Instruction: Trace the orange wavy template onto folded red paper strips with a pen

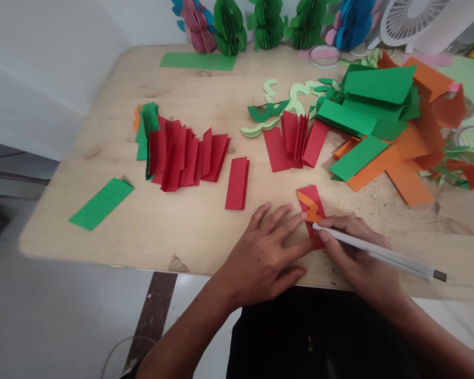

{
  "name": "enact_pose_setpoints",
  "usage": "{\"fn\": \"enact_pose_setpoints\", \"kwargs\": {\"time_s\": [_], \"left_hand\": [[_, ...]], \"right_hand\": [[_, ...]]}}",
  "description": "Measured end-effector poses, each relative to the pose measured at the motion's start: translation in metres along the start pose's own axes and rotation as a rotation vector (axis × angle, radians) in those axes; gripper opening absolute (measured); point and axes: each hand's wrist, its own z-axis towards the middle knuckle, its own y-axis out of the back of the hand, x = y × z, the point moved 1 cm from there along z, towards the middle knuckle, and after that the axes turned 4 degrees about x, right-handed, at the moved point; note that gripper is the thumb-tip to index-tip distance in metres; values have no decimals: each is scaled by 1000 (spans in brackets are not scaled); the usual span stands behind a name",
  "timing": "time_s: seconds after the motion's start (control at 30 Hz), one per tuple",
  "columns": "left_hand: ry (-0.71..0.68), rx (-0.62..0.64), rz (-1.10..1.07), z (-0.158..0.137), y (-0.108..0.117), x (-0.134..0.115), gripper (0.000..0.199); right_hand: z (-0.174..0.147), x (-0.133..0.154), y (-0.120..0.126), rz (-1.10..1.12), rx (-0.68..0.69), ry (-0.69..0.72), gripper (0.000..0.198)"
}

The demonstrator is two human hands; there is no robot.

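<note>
My right hand (359, 252) grips a white pen (383, 252), its tip down at the edge of a wavy orange paper template (310, 206). The template lies on a folded red paper strip (316, 195) near the table's front edge. Fingers spread, my left hand (270, 250) rests flat with its fingertips on the template and the red strip. Part of both papers is hidden beneath the fingers. Another folded red strip (237, 184) lies just beyond my left hand. Further off stands a small bunch of folded red papers (296, 141).
A row of folded red papers (181, 155) stands on the left, near a green strip (102, 204). Green sheets (379, 84) and orange sheets (408, 181) are heaped on the right. Honeycomb paper figures (268, 23) and a white fan (413, 21) line the back.
</note>
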Motion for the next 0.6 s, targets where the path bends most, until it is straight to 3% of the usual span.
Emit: {"fn": "enact_pose_setpoints", "kwargs": {"time_s": [0.6], "left_hand": [[-10, -13, -12, 0, -1, 0, 48]], "right_hand": [[0, 0, -2, -31, 0, 90, 5]]}}
